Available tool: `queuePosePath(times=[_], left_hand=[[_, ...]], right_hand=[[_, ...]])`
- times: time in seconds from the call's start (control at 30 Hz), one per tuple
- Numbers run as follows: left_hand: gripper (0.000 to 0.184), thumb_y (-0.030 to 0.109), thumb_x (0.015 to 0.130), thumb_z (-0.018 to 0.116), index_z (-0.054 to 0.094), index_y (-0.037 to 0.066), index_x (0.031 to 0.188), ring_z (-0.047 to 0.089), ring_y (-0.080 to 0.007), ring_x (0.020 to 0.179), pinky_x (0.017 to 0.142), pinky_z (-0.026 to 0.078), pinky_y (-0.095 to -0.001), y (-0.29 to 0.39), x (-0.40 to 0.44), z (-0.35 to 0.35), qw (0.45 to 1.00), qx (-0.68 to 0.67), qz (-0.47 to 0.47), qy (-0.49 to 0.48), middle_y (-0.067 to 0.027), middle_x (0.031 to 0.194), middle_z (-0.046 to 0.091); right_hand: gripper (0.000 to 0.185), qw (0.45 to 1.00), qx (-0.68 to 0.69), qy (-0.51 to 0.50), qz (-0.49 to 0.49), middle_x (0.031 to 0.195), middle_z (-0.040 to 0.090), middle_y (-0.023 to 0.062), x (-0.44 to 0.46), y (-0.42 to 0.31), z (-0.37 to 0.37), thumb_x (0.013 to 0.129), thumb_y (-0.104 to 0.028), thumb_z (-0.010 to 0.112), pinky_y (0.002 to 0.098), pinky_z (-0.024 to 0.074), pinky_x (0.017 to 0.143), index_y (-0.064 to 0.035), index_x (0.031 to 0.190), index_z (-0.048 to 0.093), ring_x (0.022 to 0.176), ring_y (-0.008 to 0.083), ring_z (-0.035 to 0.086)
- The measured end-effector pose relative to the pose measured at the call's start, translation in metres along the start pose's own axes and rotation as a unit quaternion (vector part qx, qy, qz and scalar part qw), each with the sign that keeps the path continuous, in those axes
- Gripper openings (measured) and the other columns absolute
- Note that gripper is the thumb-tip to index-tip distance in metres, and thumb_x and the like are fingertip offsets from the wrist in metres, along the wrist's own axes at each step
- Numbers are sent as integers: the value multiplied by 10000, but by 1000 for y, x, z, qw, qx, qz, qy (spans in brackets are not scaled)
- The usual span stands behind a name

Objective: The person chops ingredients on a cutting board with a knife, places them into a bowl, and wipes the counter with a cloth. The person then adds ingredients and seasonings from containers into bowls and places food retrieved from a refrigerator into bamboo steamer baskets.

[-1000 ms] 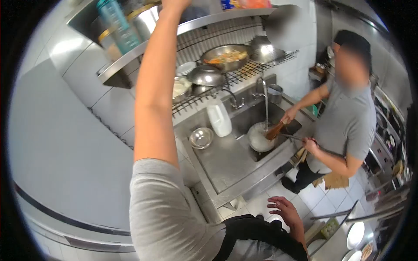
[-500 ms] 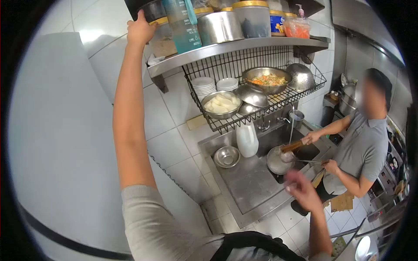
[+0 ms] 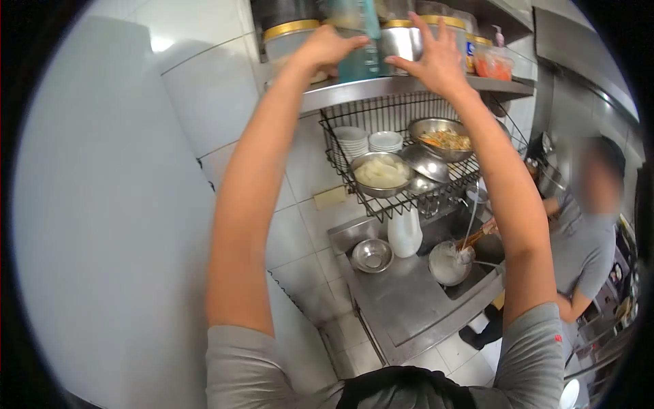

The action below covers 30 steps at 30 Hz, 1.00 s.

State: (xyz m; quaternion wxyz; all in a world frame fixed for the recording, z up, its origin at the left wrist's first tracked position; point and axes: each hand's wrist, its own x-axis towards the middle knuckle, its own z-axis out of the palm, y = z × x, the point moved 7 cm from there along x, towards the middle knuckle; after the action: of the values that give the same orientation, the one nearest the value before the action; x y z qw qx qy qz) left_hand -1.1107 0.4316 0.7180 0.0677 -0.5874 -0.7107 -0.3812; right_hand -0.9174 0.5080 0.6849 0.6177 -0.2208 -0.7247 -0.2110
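Note:
On the steel shelf (image 3: 415,84), a translucent teal water bottle (image 3: 355,69) with printed markings stands blurred by motion. My left hand (image 3: 325,51) is closed against its left side, thumb across the front; some fingers are hidden. My right hand (image 3: 439,61) is open, fingers spread, in front of the silver metal pot (image 3: 400,45) and a large jar. Whether its fingertips touch either cannot be made out. A yellow-lidded jar (image 3: 289,42) stands left of the bottle, partly behind my left hand.
Below hangs a black wire rack (image 3: 340,178) with small plates (image 3: 351,136), a bowl of pale pieces (image 3: 381,174) and a bowl of shredded vegetables (image 3: 446,140). Under it, a co-worker (image 3: 586,238) works at the sink (image 3: 409,300) over a pan (image 3: 446,264). A white jug (image 3: 405,235) stands nearby.
My left hand has moved right from the dark container at the shelf's left end to the bottle. The bottle has shifted right, partly before the pot. My right hand has risen to the shelf.

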Motion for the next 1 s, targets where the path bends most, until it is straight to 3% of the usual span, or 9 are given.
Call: queuePosePath(times=[0.03,0.17,0.27,0.43,0.53,0.63,0.73,0.97,1.0], left_hand=[[693,531,763,696,591,-55,1118,678,-262,808,637,580,-345,6,1,4,1000,6,-8,14,-172,1047,647],[665,554,782,660,643,-105,871,667,-282,589,554,547,-373,35,7,22,991,69,25,109,-234,816,668],[717,602,775,635,630,-78,1004,686,-314,710,608,551,-380,32,30,46,996,73,-16,45,-243,884,660],[734,627,803,574,635,-86,963,685,-337,748,656,545,-405,33,47,53,989,121,4,83,-268,893,656],[646,552,846,559,623,-74,992,612,-405,971,820,496,-462,43,34,4,951,187,43,241,-325,1000,608],[628,522,839,573,530,-60,1071,503,-483,1054,802,485,-535,52,6,-59,821,295,129,472,-329,1065,517],[796,572,756,659,476,-12,1265,410,-504,1202,910,442,-548,24,44,-103,819,404,-21,407,-350,1203,490],[854,538,723,705,451,-57,1280,425,-424,1241,936,443,-506,-3,75,-127,872,368,-90,310,-279,1250,523],[855,556,716,710,467,-62,1255,524,-372,1118,886,472,-445,6,67,-129,859,375,-69,341,-250,1168,577]], right_hand=[[1005,996,87,7,-6,1461,222,301,3,24,23,636,-683,701,686,274,983,-328,1453,236,1340,536,183],[1003,991,129,-22,19,1430,284,307,2,73,47,650,-646,716,549,315,1044,-218,1448,285,1331,501,244],[963,976,208,-65,31,1389,353,301,-5,104,70,686,-607,705,501,308,1064,-143,1433,311,1311,488,284],[861,984,169,-58,18,1369,382,284,-15,119,68,746,-568,664,492,284,1072,-116,1409,353,1291,441,333],[838,982,181,-58,22,1397,360,256,-19,124,47,767,-538,663,458,285,1082,-99,1409,352,1308,403,333],[817,984,174,-38,9,1415,352,225,-13,133,42,785,-512,663,428,284,1089,-80,1406,354,1321,366,336],[783,987,158,4,-12,1400,376,218,-5,124,37,792,-487,669,425,295,1083,-61,1383,382,1311,356,353],[685,963,237,86,-97,1372,406,237,18,30,26,802,-482,664,450,327,1057,-102,1334,458,1284,387,373],[693,970,216,75,-78,1389,389,237,22,23,35,797,-487,667,442,319,1064,-120,1343,449,1295,385,367]])
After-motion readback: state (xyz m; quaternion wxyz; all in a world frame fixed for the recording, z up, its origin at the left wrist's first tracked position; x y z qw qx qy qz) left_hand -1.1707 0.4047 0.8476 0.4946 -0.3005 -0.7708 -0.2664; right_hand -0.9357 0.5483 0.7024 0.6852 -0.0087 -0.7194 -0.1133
